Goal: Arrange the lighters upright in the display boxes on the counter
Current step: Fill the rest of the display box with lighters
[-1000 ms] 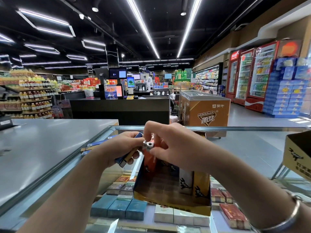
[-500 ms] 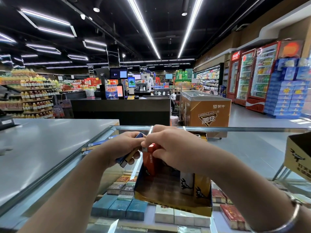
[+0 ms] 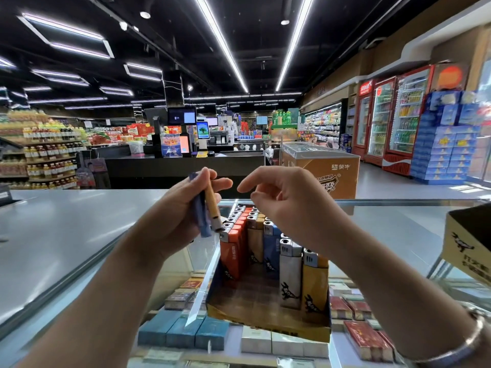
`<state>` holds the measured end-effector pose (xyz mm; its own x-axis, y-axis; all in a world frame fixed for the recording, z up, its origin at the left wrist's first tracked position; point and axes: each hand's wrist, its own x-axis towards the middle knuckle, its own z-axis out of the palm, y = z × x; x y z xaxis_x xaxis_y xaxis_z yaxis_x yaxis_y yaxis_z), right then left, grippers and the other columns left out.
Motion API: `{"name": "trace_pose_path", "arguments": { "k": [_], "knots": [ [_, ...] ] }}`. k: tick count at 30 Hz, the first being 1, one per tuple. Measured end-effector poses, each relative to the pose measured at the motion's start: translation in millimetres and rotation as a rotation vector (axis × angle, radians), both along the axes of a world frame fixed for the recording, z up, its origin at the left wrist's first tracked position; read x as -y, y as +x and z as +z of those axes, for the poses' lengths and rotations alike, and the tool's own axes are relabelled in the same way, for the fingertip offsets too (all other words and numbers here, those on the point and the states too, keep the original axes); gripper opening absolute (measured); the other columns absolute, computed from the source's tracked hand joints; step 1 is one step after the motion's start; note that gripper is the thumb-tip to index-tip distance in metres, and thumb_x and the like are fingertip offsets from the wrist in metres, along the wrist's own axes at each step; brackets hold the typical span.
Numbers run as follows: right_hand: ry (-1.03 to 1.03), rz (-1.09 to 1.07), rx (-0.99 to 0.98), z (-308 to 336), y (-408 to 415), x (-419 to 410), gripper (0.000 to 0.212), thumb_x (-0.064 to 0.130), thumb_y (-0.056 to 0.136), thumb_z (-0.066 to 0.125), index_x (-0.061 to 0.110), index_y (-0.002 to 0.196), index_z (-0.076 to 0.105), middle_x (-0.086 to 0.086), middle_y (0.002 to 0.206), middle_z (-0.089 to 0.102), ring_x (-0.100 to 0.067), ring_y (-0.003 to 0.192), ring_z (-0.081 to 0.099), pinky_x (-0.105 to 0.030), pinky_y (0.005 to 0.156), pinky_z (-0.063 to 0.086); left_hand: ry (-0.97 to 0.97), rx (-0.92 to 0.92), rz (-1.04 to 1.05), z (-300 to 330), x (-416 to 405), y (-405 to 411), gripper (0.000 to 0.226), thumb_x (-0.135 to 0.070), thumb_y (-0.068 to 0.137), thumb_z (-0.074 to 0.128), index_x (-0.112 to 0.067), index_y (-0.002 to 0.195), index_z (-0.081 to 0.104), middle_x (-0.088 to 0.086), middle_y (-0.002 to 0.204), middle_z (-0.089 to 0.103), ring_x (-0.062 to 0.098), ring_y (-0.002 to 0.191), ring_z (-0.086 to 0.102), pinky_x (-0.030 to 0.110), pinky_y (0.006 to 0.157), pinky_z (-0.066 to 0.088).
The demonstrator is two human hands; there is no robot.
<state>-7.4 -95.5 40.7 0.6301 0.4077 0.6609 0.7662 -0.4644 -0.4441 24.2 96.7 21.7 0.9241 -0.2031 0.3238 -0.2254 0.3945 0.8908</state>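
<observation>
Over a glass counter (image 3: 398, 229), the left hand (image 3: 172, 216) grips two lighters (image 3: 206, 211) — tan and what looks blue. The right hand (image 3: 287, 200) hovers empty, fingers loosely curled, above the display box (image 3: 265, 318) — lighters inside upright.

Two bare forearms enter from the lower edge of the view, with no sleeve visible on either. The left hand (image 3: 183, 208) carries no ring, watch or band. The right hand (image 3: 287, 205) has bare fingers (image 3: 248, 183). Well behind those fingers, at the wrist, sits a smooth silver-coloured metal bangle (image 3: 462, 349), plain and unmarked.
</observation>
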Motion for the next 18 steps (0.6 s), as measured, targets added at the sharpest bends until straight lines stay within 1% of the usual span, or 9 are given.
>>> {"name": "trace_pose_path", "arguments": {
  "k": [2,4,6,9,11,13,14,16,18],
  "knots": [
    [-0.051,-0.006,0.023,-3.2,-0.2,-3.2,0.020,0.008,0.086,0.062,0.022,0.098,0.067,0.007,0.065,0.057,-0.005,0.054,0.049,-0.019,0.055,0.045,0.010,0.021,0.003,-1.4,3.9,-0.9,0.025,-0.033,0.078,0.052,-0.012,0.090,0.058,0.000,0.071,0.067,0.008,0.054,0.055,0.021,0.049,0.050],
    [-0.097,0.005,0.032,-4.7,0.0,-4.8,0.025,0.011,0.083,0.067,0.026,0.103,0.064,0.007,0.073,0.060,-0.007,0.062,0.055,-0.021,0.061,0.048,0.034,0.035,0.028,-2.3,5.8,-1.7,0.027,-0.036,0.077,0.053,-0.015,0.076,0.070,0.000,0.059,0.059,0.005,0.046,0.050,0.016,0.044,0.044],
    [-0.119,0.033,0.027,-5.1,0.5,-5.0,0.034,0.013,0.080,0.070,0.029,0.108,0.059,0.007,0.077,0.060,-0.008,0.066,0.056,-0.023,0.064,0.049,0.030,0.041,0.056,-2.0,5.9,-1.7,0.026,-0.036,0.074,0.056,-0.015,0.066,0.069,-0.001,0.053,0.053,0.003,0.040,0.045,0.012,0.040,0.041],
    [-0.087,0.043,0.039,-5.6,1.6,-4.1,0.042,0.013,0.077,0.072,0.031,0.110,0.054,0.006,0.077,0.059,-0.009,0.070,0.057,-0.023,0.067,0.050,0.045,0.044,0.054,-1.7,4.4,-1.5,0.022,-0.033,0.073,0.059,-0.012,0.074,0.053,0.001,0.053,0.055,0.006,0.040,0.048,0.012,0.039,0.042],
    [-0.011,0.031,0.066,-4.9,2.5,-3.7,0.035,0.013,0.078,0.071,0.030,0.104,0.055,0.009,0.074,0.057,-0.006,0.070,0.058,-0.020,0.068,0.051,0.067,0.037,0.021,-2.0,3.9,-3.1,0.020,-0.029,0.073,0.059,-0.011,0.077,0.051,0.003,0.055,0.058,0.007,0.041,0.053,0.014,0.039,0.044],
    [0.084,0.014,0.076,-2.5,3.8,-2.7,0.029,0.010,0.082,0.068,0.032,0.096,0.055,0.009,0.074,0.059,-0.006,0.065,0.058,-0.021,0.063,0.052,0.080,0.029,-0.006,-2.9,4.1,-3.8,0.015,-0.024,0.073,0.059,-0.011,0.078,0.054,0.004,0.057,0.059,0.008,0.044,0.056,0.014,0.038,0.044],
    [0.126,0.004,0.073,-1.2,4.6,-1.9,0.030,0.008,0.083,0.067,0.034,0.093,0.056,0.008,0.076,0.060,-0.007,0.064,0.059,-0.023,0.061,0.053,0.091,0.025,-0.011,-3.1,4.6,-4.0,0.013,-0.023,0.072,0.060,-0.012,0.077,0.056,0.004,0.058,0.058,0.007,0.045,0.055,0.015,0.037,0.043],
    [0.204,-0.001,0.057,1.0,6.0,-0.1,0.032,0.005,0.084,0.065,0.036,0.092,0.059,0.003,0.080,0.065,-0.016,0.069,0.064,-0.036,0.064,0.055,0.128,0.022,0.004,-4.4,5.8,-3.4,0.015,-0.022,0.070,0.063,-0.011,0.079,0.058,0.003,0.060,0.056,0.007,0.044,0.050,0.015,0.035,0.040],
    [0.291,0.017,0.038,2.6,6.4,2.0,0.031,0.002,0.086,0.062,0.032,0.096,0.063,-0.001,0.083,0.068,-0.027,0.070,0.065,-0.047,0.063,0.055,0.189,0.017,0.060,-5.9,6.3,-1.7,0.022,-0.024,0.069,0.066,-0.009,0.084,0.060,0.003,0.064,0.058,0.005,0.043,0.046,0.015,0.035,0.038]
  ]
}}
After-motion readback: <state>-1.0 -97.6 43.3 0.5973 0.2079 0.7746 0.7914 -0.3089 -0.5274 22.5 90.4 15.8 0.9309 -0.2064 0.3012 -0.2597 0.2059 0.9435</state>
